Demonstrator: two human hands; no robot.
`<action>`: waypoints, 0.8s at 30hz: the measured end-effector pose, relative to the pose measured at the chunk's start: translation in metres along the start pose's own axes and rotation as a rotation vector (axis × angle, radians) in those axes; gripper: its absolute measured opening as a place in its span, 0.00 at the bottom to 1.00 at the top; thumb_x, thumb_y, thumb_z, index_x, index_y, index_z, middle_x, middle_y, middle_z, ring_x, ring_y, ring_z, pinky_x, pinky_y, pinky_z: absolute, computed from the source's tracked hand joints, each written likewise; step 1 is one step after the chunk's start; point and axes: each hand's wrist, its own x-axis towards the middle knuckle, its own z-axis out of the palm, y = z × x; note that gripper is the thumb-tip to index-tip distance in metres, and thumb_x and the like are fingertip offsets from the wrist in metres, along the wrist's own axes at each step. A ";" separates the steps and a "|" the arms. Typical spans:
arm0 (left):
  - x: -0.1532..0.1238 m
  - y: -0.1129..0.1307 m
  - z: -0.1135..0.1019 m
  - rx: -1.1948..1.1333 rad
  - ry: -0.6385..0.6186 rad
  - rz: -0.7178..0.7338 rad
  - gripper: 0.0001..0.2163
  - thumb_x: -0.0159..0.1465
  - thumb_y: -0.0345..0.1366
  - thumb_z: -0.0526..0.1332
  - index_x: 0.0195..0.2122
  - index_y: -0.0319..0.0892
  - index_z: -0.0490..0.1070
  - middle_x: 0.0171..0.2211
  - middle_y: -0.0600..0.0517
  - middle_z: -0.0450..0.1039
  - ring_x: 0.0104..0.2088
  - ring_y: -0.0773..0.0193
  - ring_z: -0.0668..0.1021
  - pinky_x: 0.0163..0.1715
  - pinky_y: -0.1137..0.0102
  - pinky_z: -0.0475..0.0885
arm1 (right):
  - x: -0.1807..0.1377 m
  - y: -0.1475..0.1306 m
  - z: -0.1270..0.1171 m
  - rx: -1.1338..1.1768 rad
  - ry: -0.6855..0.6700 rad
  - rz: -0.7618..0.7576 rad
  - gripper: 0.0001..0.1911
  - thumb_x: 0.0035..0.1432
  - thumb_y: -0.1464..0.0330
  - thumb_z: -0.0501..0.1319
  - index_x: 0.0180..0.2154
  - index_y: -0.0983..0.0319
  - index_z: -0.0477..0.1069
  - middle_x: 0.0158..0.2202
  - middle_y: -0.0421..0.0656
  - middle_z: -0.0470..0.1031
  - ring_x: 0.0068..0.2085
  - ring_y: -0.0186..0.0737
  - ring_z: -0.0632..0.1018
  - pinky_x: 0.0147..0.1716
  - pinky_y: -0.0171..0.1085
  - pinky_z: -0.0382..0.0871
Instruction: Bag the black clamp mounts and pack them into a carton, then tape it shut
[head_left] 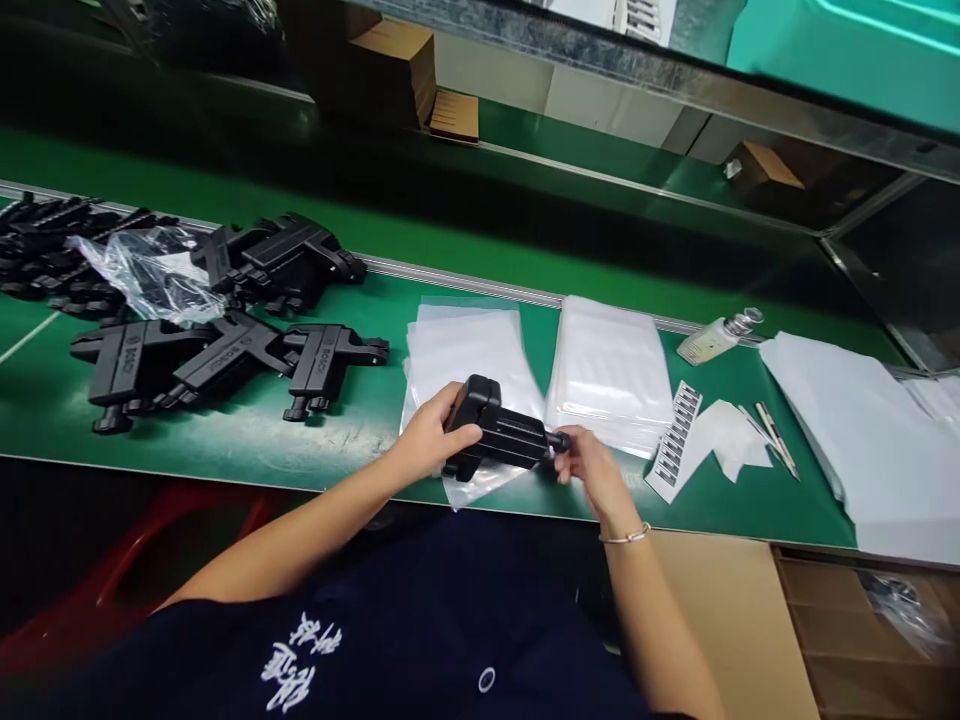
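A black plastic clamp-like bracket (510,438) is held up over the front of the green bench. My left hand (433,437) grips its wide end, thumb across the top. At the other end, the fingers of my right hand (591,468) close around the small round knob (559,441). Beneath the bracket lie loose clear plastic bags (472,345), partly hidden by it. A thicker stack of clear bags (615,360) sits just beyond my right hand.
Several similar black brackets (214,365) lie at the left beside a crumpled plastic wrapper (154,275). To the right are a label strip (677,435), a pen (777,440), a small bottle (718,336) and white sheets (885,440). A metal-edged shelf (675,80) hangs above.
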 end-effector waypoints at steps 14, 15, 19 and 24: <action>0.014 0.011 0.018 -0.249 -0.262 -0.086 0.25 0.53 0.49 0.68 0.48 0.39 0.71 0.44 0.45 0.76 0.45 0.53 0.77 0.45 0.64 0.71 | -0.012 0.010 -0.046 -0.676 0.092 -0.817 0.16 0.66 0.66 0.55 0.55 0.54 0.64 0.42 0.47 0.75 0.42 0.45 0.78 0.38 0.46 0.77; 0.013 0.013 0.016 -0.137 -0.263 -0.012 0.25 0.52 0.45 0.69 0.49 0.40 0.70 0.47 0.46 0.75 0.48 0.51 0.76 0.48 0.62 0.70 | -0.011 0.013 -0.049 -0.673 0.116 -0.788 0.18 0.66 0.67 0.56 0.56 0.54 0.62 0.44 0.47 0.74 0.43 0.45 0.78 0.39 0.46 0.78; 0.009 0.014 0.008 0.257 -0.262 0.357 0.24 0.58 0.35 0.63 0.57 0.46 0.65 0.57 0.46 0.71 0.59 0.52 0.71 0.61 0.55 0.63 | -0.009 0.027 -0.052 -0.600 0.168 -0.696 0.22 0.63 0.68 0.60 0.57 0.55 0.60 0.46 0.47 0.72 0.46 0.45 0.78 0.40 0.47 0.79; 0.006 0.004 0.000 0.420 -0.269 0.658 0.25 0.61 0.27 0.54 0.60 0.45 0.62 0.58 0.45 0.71 0.62 0.56 0.69 0.66 0.52 0.55 | -0.005 0.031 -0.044 -0.600 0.219 -0.762 0.23 0.61 0.70 0.62 0.56 0.54 0.63 0.46 0.46 0.73 0.47 0.45 0.78 0.40 0.45 0.79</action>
